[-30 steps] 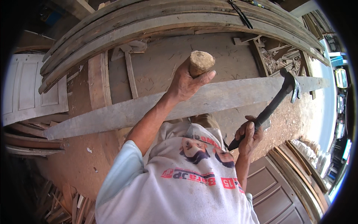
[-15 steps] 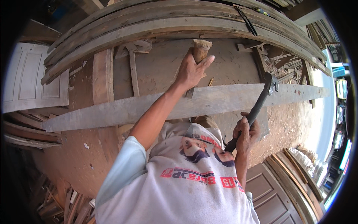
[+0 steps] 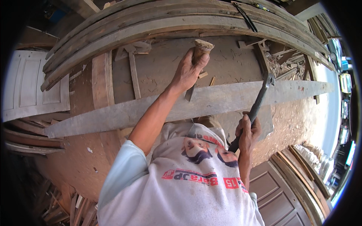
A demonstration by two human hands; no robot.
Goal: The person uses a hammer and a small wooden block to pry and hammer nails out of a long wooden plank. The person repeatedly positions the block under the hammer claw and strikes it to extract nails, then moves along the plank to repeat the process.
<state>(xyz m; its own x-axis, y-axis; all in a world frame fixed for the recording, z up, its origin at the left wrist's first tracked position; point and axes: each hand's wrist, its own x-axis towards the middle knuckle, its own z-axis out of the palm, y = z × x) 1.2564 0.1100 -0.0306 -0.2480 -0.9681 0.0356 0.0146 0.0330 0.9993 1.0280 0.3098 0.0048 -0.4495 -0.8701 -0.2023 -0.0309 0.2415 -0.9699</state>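
My left hand [image 3: 186, 71] is closed round the wooden handle of a chisel [image 3: 204, 46], whose worn, flattened top sticks out above the fist. Below the hand, the chisel's flat blade [image 3: 190, 93] points down at the far edge of a long grey board [image 3: 151, 111]; whether it touches the wood I cannot tell. My right hand [image 3: 249, 130] grips the dark handle of a hammer [image 3: 258, 102]. The hammer's metal head is raised over the right part of the board, apart from the chisel.
Long stacked beams [image 3: 162, 26] run across the far side, with dark pliers-like handles [image 3: 247, 19] lying on them. A white panelled door [image 3: 36, 81] stands at left, a brown panelled door [image 3: 277, 192] at lower right. Scrap wood [image 3: 290, 56] and shavings litter the ground.
My left hand has tilted slightly with the chisel and shifted a little left. The hammer's head has moved slightly to the left, the right hand staying almost in place.
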